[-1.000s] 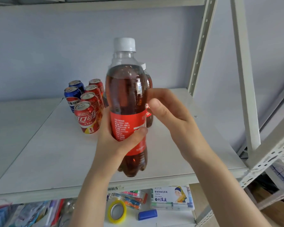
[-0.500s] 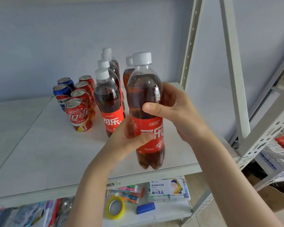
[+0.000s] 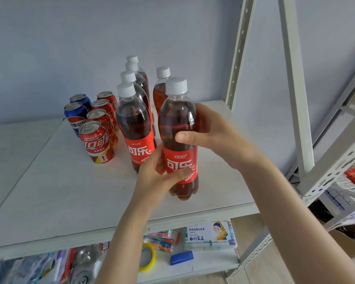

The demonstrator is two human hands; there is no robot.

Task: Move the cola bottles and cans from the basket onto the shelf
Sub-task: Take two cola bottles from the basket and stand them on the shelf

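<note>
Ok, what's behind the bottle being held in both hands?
Behind the held bottle, one more cola bottle stands upright on the shelf; only its cap and upper body show. Its label and base are covered, so anything lower behind can't be seen.

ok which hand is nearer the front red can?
Left. The left hand grips the held bottle low on its can-facing side; the right hand wraps its far side, farther from the front red can.

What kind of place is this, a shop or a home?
Probably a small shop or stockroom: a slotted metal shelf, cola bottles and cans in rows, packaged stationery below.
</note>
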